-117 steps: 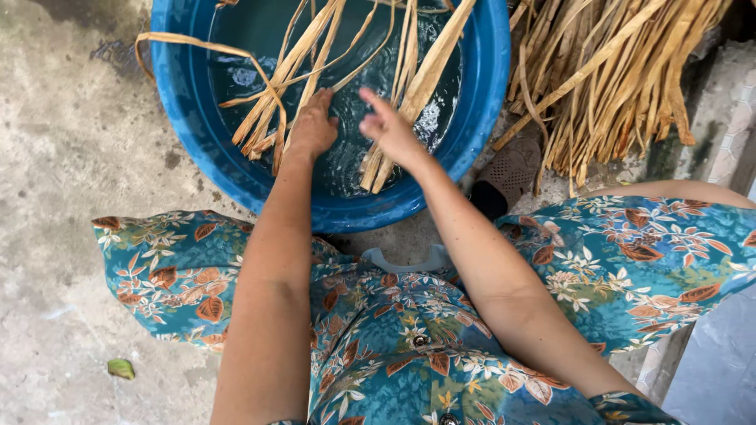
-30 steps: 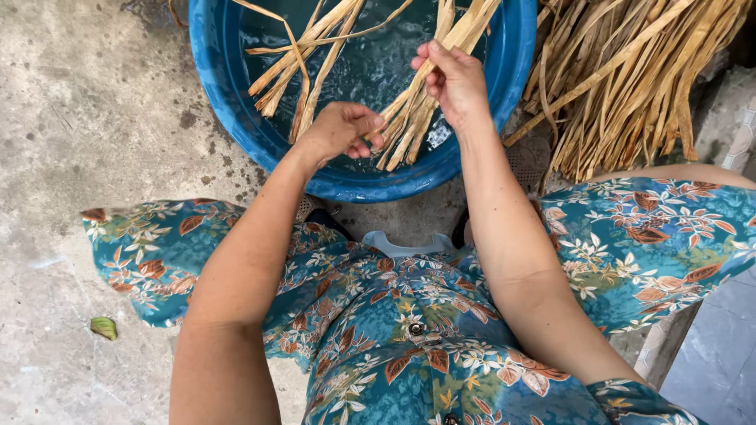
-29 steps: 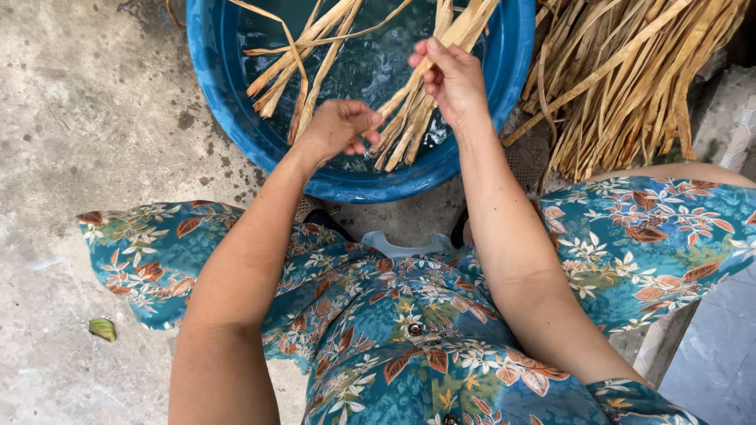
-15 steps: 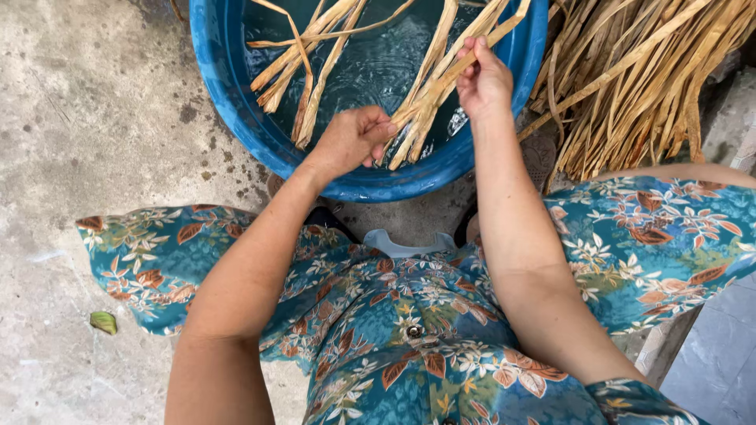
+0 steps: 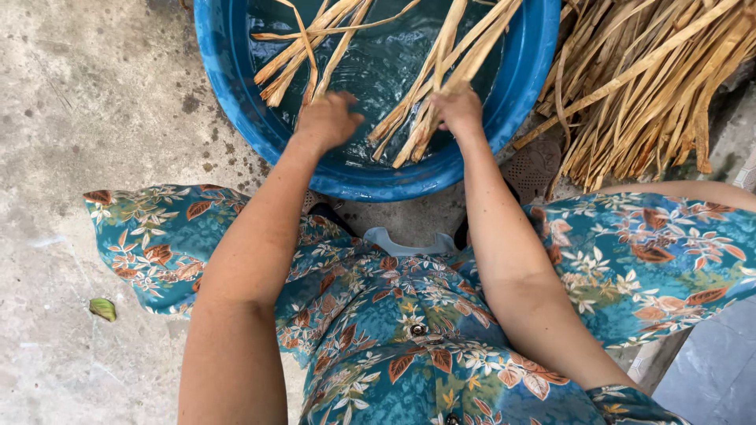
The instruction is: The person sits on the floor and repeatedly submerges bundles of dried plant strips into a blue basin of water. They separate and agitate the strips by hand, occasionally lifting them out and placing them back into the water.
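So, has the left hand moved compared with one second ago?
Yes. The left hand went from the near rim of the blue basin further in, over the water, beside the left strips.

A rough grey concrete floor fills the left of the frame, stained and pitted, in flat daylight. A small green leaf lies at lower left. Smoother grey paving shows at lower right.
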